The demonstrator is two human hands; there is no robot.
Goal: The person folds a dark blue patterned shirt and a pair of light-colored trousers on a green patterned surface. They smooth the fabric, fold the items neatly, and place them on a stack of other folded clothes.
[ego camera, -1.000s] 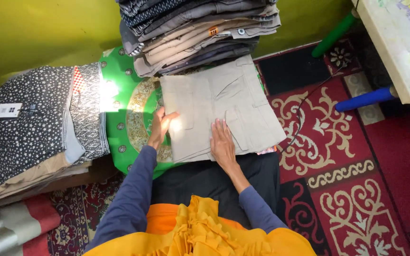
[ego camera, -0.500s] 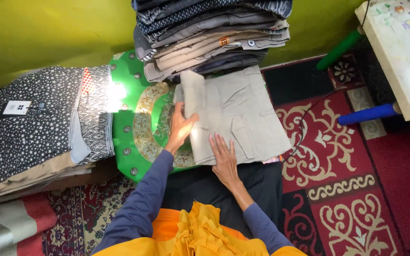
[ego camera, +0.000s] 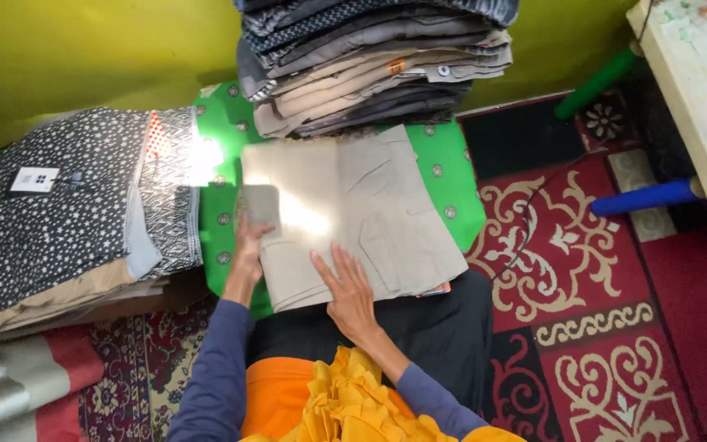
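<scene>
A folded beige garment (ego camera: pixel 345 213) lay flat on a green surface (ego camera: pixel 452 176), its near edge hanging over toward the person's lap. The right hand (ego camera: pixel 347 286) rested palm down on the near part of the garment, fingers spread and open, gripping nothing. The garment stretched away from that hand toward the far side and out to both sides of it. The left hand (ego camera: pixel 247 250) sat at the garment's left edge, fingers flat and pointing up along the fold, touching the cloth; it was open too, and I could not tell whether the thumb was tucked under the edge. A bright patch of light fell across the cloth between the two hands.

Just beyond the garment, touching its far edge, stood a tall stack of folded clothes (ego camera: pixel 370 65) in greys and tans. To the left, beside the green surface, lay a pile of dark dotted fabric (ego camera: pixel 51 213) with a white tag on top. A red patterned carpet (ego camera: pixel 599 327) covered the floor on the right, where blue and green legs of a pale table (ego camera: pixel 697 98) showed.
</scene>
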